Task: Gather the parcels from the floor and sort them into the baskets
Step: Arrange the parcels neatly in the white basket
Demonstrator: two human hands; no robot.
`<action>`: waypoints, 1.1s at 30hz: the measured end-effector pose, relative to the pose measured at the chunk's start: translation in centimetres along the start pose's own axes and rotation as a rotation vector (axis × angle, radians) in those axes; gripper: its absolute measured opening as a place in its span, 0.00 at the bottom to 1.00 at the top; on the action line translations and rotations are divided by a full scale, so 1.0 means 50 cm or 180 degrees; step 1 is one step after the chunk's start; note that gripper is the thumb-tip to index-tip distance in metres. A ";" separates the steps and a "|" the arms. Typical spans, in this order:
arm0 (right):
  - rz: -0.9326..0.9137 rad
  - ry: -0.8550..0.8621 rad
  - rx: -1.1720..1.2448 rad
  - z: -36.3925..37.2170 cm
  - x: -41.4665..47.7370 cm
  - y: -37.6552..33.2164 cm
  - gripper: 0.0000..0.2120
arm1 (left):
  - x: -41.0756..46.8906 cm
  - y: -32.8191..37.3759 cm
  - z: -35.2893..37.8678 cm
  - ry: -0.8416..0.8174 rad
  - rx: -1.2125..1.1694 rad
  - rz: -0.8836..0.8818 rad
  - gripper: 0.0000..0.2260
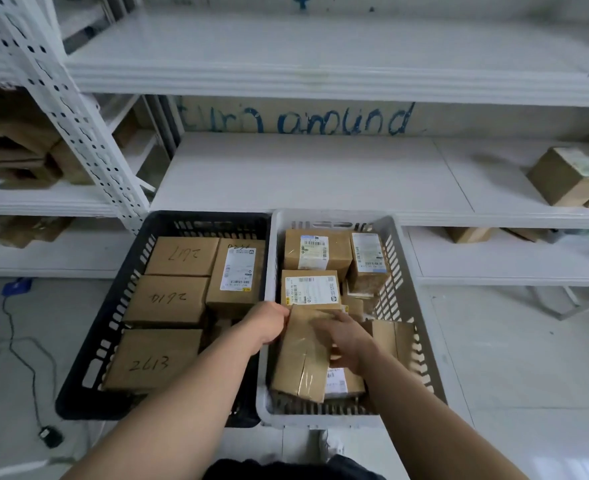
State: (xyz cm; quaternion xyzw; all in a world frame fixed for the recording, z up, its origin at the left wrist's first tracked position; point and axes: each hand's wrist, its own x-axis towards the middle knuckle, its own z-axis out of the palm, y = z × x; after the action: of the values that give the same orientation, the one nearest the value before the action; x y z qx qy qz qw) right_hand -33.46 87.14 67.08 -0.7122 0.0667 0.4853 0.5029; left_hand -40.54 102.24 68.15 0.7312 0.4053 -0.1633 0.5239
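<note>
Both forearms reach forward over the near rim of the white basket. The plain brown parcel lies tilted inside it, resting on a labelled box. It is best lowered flat into the near gap, not dropped onto the labelled parcels behind. The left hand grips the parcel's far left corner, wrist bent inward. The right hand lies over the parcel's top but is blurred, so I cannot tell whether it grasps or only presses. Alongside, the black basket holds at least 4 boxes. Shelves stand beyond the 2 baskets.

Brown taped parcel lies tilted atop other parcels in white basket
</note>
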 end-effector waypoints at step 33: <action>-0.0846 0.0295 0.0544 -0.121 -0.017 -0.007 0.36 | -0.005 0.060 -0.018 0.0211 -0.1559 0.0275 0.14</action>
State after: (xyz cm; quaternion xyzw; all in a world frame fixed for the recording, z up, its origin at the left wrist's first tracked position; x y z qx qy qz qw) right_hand -29.90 82.26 68.10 -0.6909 0.0360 0.3736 0.6178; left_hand -38.58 102.60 70.56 0.6040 0.4181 -0.0136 0.6784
